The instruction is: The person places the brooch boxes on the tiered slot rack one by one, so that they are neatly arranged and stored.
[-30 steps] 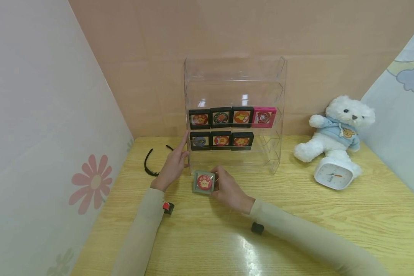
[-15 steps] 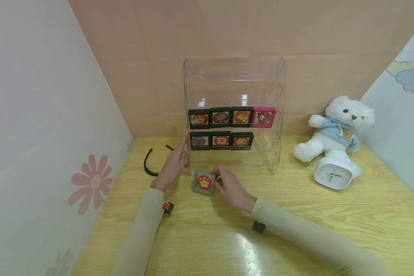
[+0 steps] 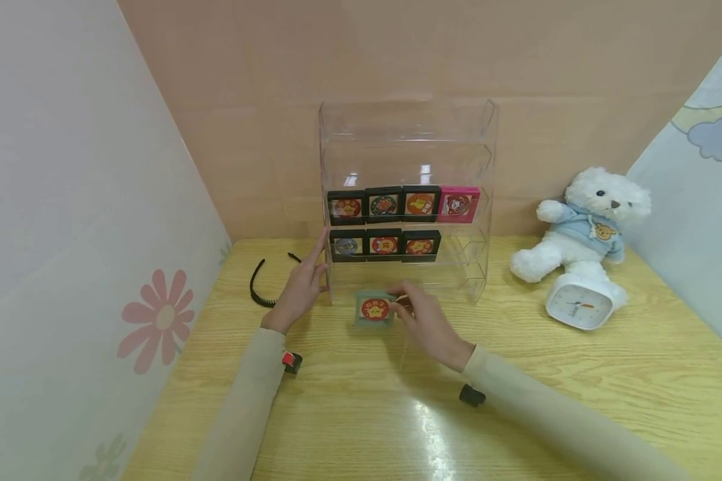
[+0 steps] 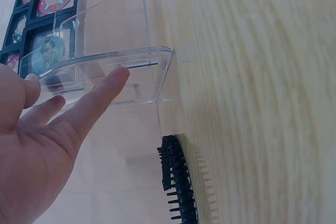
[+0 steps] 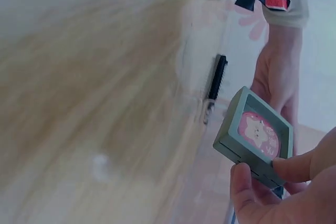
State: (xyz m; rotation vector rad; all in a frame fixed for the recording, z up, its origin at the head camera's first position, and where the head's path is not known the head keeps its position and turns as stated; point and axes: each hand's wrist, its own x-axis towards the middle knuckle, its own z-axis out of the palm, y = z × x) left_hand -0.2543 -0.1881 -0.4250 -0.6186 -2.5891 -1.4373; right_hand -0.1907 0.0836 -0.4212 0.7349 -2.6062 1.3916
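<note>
My right hand (image 3: 430, 324) pinches a square grey-green display box (image 3: 361, 322) by its right edge, held in front of the rack's base. In the right wrist view the box (image 5: 231, 129) shows a round red badge with a star, thumb on its face and fingers along its side. My left hand (image 3: 301, 292) touches the left side of a clear tiered rack (image 3: 406, 139). Its fingers (image 4: 100, 95) lie extended against the clear side panel in the left wrist view. Black badge boxes (image 3: 385, 245) fill part of the two middle tiers, with one pink box (image 3: 459, 204) at the right.
A black toothed headband (image 3: 259, 287) lies left of the rack, partly behind my left hand. At the right, a white teddy bear (image 3: 602, 207) in a blue top sits on the wooden table (image 3: 517, 374), with a white clock (image 3: 579, 304) before it.
My right hand has lifted the grey-green box and moved it rightward and slightly toward the rack. The left hand stays against the rack's side.
</note>
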